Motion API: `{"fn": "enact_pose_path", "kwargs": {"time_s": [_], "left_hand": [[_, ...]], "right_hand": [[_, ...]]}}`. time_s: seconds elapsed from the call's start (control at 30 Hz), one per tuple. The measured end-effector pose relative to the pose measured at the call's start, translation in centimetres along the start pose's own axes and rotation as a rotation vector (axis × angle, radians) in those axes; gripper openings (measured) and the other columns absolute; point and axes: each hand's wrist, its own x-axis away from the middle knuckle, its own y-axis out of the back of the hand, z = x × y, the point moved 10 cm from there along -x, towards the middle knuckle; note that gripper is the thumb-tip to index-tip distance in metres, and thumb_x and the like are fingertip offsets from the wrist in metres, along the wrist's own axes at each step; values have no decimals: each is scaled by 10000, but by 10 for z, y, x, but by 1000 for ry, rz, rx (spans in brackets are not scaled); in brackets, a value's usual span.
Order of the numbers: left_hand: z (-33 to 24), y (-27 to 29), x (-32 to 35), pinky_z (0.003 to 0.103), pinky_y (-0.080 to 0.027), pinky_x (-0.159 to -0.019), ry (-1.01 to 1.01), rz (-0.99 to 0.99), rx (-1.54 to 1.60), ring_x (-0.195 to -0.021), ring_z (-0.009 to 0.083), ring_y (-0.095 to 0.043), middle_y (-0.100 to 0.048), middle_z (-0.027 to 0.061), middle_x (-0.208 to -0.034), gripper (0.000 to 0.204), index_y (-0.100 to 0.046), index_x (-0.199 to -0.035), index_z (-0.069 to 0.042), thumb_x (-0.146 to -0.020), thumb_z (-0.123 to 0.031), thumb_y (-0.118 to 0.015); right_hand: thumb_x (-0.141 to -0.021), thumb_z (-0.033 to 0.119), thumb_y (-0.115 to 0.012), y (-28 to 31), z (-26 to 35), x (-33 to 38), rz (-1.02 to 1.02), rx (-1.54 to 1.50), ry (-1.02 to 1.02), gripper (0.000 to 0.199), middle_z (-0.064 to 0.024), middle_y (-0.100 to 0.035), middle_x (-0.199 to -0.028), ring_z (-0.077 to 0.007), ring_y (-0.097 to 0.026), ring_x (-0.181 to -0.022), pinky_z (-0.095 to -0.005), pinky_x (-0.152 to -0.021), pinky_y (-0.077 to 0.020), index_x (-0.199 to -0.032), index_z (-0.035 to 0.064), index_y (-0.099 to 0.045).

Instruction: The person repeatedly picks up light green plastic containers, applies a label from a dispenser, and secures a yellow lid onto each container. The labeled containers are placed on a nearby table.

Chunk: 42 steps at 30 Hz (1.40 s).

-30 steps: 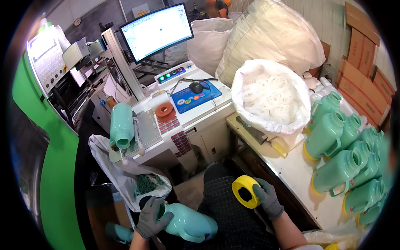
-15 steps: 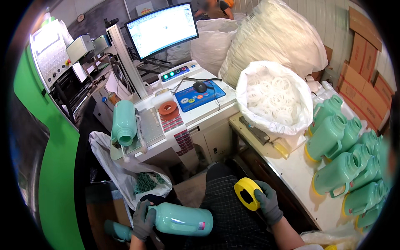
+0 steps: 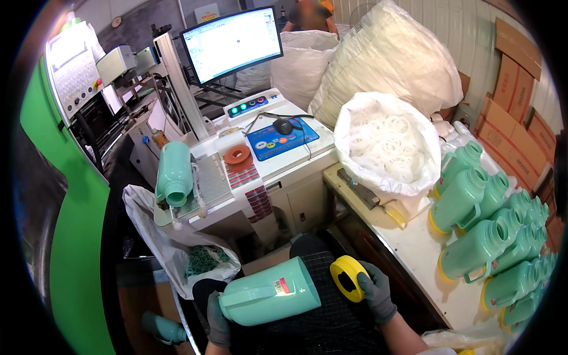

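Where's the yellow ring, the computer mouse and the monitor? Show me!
Yellow ring (image 3: 354,267), head view: on its yellow outer wall.
Computer mouse (image 3: 283,126), head view: on its black top.
Monitor (image 3: 232,45), head view: middle of its lit screen.

L hand (image 3: 218,322) grips grn flask (image 3: 260,300), neck end; R hand (image 3: 378,293) w/ yel ring (image 3: 355,269) nr wide end.

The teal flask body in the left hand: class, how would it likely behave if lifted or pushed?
The teal flask body is probably stiff: gripped near one end by the left hand, it shows no sag. Its glossy surface may feel slippery. Its rounded side could roll, though the handle would likely stop it.
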Motion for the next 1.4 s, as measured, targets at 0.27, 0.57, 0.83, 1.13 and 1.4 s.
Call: {"fn": "enact_pose_path", "kwargs": {"time_s": [0.27,0.57,0.83,1.13,1.4], "left_hand": [[4,-20,15,293,-545,-840,26,1,-58,-921,137,-668,-689,28,-994,351,-667,-1109,-70,-1112,-377,-497],[14,-26,22,286,-542,-842,-5,36,-119,-935,120,-662,-691,25,-1025,376,-672,-1159,-73,-1121,-404,-497],[31,-40,18,305,-553,-858,42,124,-24,-990,137,-673,-699,25,-1081,385,-654,-1248,-72,-1129,-398,-488],[40,-90,15,467,-515,-1127,234,322,379,-1328,330,-599,-577,150,-1514,588,-503,-1534,-62,-1133,-476,-387],[6,-133,45,460,-438,-1190,272,535,256,-1402,324,-537,-509,146,-1583,583,-420,-1591,-69,-1131,-426,-395]], "right_hand": [[-1000,407,-671,9,-5,2,-157,64,65,574,-157,-733,-1179,-205,-687,-1047,-354,-943,-550,-1329,-62,-650],[-1008,349,-670,10,1,1,-127,89,55,519,-151,-732,-1137,-213,-695,-1021,-340,-912,-557,-1303,-77,-653],[-1003,288,-702,8,34,-21,-206,-132,37,494,-143,-708,-1161,-197,-684,-1001,-329,-885,-564,-1329,-76,-629],[-787,298,-903,-83,138,3,108,398,863,611,-158,-658,-1122,-307,-680,-971,-392,-863,-564,-1294,12,-715],[-828,377,-875,-102,158,30,373,448,1042,673,-160,-632,-1111,-361,-659,-1052,-456,-913,-546,-1363,23,-672]]}}
